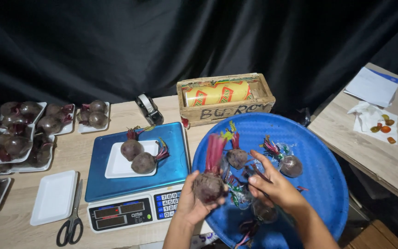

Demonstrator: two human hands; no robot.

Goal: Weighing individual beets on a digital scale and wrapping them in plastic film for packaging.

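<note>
My left hand (pixel 193 203) grips a dark red beetroot (pixel 208 185) with cut pink stalks, held at the left rim of a big blue round tray (pixel 321 184). My right hand (pixel 275 186) hovers over the tray with fingers spread, touching crumpled clear wrap (pixel 238 193) beside another beetroot (pixel 237 157). A wrapped beetroot (pixel 291 165) lies farther right in the tray. Two beetroots (pixel 137 156) rest on a white foam tray (pixel 116 168) on top of a blue digital scale (pixel 132 182).
Several wrapped foam trays of beetroots (pixel 24 131) line the table's left side. An empty white foam tray (pixel 54 197) and black scissors (pixel 72 226) lie near the front. A tape dispenser (pixel 149 109) and a wooden box holding a roll of cling film (pixel 224 97) stand behind. A side table (pixel 383 152) holds papers.
</note>
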